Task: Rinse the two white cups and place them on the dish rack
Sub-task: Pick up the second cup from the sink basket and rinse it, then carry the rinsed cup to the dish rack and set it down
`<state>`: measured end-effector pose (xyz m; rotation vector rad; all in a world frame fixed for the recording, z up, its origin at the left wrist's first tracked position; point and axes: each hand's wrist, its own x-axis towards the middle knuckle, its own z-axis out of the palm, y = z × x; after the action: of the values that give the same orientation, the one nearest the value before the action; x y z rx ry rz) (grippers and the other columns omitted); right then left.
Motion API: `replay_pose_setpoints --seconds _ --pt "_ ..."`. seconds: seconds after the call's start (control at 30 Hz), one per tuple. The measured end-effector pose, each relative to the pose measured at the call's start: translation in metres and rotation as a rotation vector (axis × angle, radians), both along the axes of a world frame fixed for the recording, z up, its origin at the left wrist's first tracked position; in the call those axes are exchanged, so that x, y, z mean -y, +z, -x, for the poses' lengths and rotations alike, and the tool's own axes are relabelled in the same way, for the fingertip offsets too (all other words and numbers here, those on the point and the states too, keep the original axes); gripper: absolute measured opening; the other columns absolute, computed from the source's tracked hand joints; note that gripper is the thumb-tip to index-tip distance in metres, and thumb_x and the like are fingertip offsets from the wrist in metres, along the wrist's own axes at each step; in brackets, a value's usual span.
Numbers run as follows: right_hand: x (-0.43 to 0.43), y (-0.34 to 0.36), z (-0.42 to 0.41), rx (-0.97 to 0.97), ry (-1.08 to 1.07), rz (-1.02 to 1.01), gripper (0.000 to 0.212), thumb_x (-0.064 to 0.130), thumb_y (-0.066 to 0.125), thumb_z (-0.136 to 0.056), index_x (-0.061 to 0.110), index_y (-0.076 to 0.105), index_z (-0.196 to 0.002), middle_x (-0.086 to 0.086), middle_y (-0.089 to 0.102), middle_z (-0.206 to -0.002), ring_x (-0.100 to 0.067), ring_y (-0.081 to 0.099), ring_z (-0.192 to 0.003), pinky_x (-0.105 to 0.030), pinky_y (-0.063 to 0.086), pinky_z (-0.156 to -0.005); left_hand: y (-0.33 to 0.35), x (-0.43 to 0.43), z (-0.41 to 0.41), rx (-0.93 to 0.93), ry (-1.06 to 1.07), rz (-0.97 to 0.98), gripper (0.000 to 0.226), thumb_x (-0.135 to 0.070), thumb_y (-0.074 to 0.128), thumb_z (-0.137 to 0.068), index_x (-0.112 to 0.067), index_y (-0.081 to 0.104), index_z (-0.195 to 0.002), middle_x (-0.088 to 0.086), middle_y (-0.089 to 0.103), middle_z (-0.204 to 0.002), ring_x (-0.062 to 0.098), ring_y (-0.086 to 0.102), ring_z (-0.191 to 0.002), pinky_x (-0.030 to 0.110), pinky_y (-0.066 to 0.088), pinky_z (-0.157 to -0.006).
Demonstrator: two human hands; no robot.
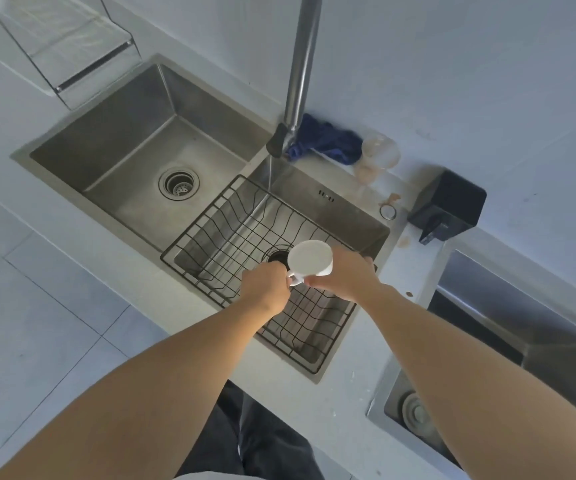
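Observation:
One white cup (310, 258) is held above the black wire dish rack (231, 230), which sits inside the right sink basin. The cup looks turned upside down, its flat base facing me. My left hand (265, 284) pinches the cup's handle from the left. My right hand (343, 273) grips the cup's body from the right. Water runs in a thin stream from the tap (300, 71) into the far end of the basin, away from the cup. No second white cup is in view.
The left sink basin (134, 140) has a drain strainer (179, 183). Behind the sink lie a blue cloth (328, 140) and a clear plastic cup (378, 157). A black box (449, 206) stands at right. Another steel sink (522, 334) is at far right.

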<state>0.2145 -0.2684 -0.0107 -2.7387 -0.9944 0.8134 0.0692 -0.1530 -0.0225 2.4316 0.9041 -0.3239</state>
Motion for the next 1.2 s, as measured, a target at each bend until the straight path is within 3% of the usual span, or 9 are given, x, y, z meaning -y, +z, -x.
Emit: replay_pose_setpoints --seconds 0.13,0.23,0.37,0.53,0.67,0.8,0.93,1.07,1.2 --pt "-0.015 0.028 0.004 0.009 0.018 -0.057 0.065 0.069 0.070 -0.059 0.032 0.042 -0.105 0.012 0.058 -0.090 -0.017 0.055 -0.088 -0.039 0.031 -0.085 0.025 -0.010 0.009 0.050 0.033 -0.047 0.018 -0.023 0.050 -0.098 -0.017 0.066 -0.093 -0.001 0.063 -0.078 0.020 0.060 -0.072 0.042 0.050 -0.081" --pt "-0.036 0.051 0.012 0.020 0.057 -0.102 0.076 0.070 0.068 -0.059 0.023 0.050 -0.116 0.008 0.063 -0.094 -0.019 0.057 -0.089 -0.038 0.033 -0.083 0.047 -0.024 0.022 0.105 0.071 -0.109 0.020 -0.022 0.049 -0.099 -0.019 0.068 -0.095 -0.006 0.061 -0.076 0.018 0.057 -0.070 0.036 0.043 -0.076" --pt "-0.073 0.082 0.030 0.001 0.116 -0.201 0.078 0.066 0.074 -0.065 0.020 0.051 -0.124 0.004 0.066 -0.103 -0.021 0.063 -0.097 -0.043 0.050 -0.092 0.080 -0.054 0.046 0.167 0.142 -0.187 0.024 -0.028 0.047 -0.100 -0.018 0.068 -0.096 -0.004 0.061 -0.074 0.018 0.052 -0.066 0.039 0.044 -0.077" --pt "-0.137 0.116 0.061 -0.081 0.205 -0.339 0.079 0.055 0.080 -0.070 0.017 0.049 -0.133 0.003 0.066 -0.112 -0.017 0.063 -0.101 -0.038 0.057 -0.088 0.118 -0.109 0.084 0.240 0.249 -0.212 0.022 -0.022 0.049 -0.099 -0.016 0.069 -0.095 0.003 0.068 -0.079 0.027 0.064 -0.076 0.037 0.048 -0.074" --pt "-0.200 0.136 0.093 -0.058 0.270 -0.422 0.075 0.053 0.082 -0.069 0.020 0.051 -0.130 0.008 0.064 -0.107 -0.014 0.063 -0.099 -0.031 0.055 -0.082 0.135 -0.163 0.119 0.306 0.309 -0.252 0.023 -0.020 0.049 -0.099 -0.013 0.071 -0.098 0.007 0.072 -0.085 0.027 0.066 -0.080 0.035 0.051 -0.071" --pt "-0.278 0.148 0.131 -0.044 0.315 -0.421 0.073 0.053 0.081 -0.070 0.022 0.051 -0.129 0.008 0.062 -0.106 -0.016 0.060 -0.098 -0.033 0.054 -0.081 0.140 -0.230 0.160 0.337 0.375 -0.274 0.023 -0.021 0.049 -0.097 -0.015 0.071 -0.093 0.005 0.072 -0.087 0.028 0.066 -0.083 0.034 0.048 -0.070" --pt "-0.363 0.154 0.176 -0.060 0.329 -0.417 0.072 0.053 0.081 -0.070 0.023 0.053 -0.129 0.007 0.065 -0.111 -0.017 0.063 -0.101 -0.038 0.055 -0.085 0.142 -0.312 0.206 0.366 0.429 -0.297 0.020 -0.019 0.051 -0.096 -0.016 0.070 -0.089 0.002 0.071 -0.080 0.026 0.065 -0.075 0.029 0.038 -0.062" --pt "-0.442 0.162 0.220 -0.061 0.335 -0.462 0.068 0.051 0.083 -0.068 0.024 0.055 -0.124 0.008 0.066 -0.106 -0.016 0.064 -0.097 -0.036 0.055 -0.079 0.149 -0.392 0.250 0.355 0.448 -0.289 0.023 -0.017 0.048 -0.095 -0.016 0.068 -0.084 -0.004 0.056 -0.065 0.024 0.057 -0.064 0.028 0.034 -0.057" --pt "-0.511 0.171 0.255 -0.091 0.365 -0.469 0.074 0.050 0.084 -0.067 0.021 0.053 -0.128 0.005 0.066 -0.111 -0.018 0.064 -0.102 -0.041 0.056 -0.086 0.160 -0.456 0.289 0.349 0.464 -0.286 0.027 -0.018 0.045 -0.097 -0.017 0.069 -0.086 -0.001 0.067 -0.074 0.021 0.059 -0.065 0.028 0.040 -0.058"
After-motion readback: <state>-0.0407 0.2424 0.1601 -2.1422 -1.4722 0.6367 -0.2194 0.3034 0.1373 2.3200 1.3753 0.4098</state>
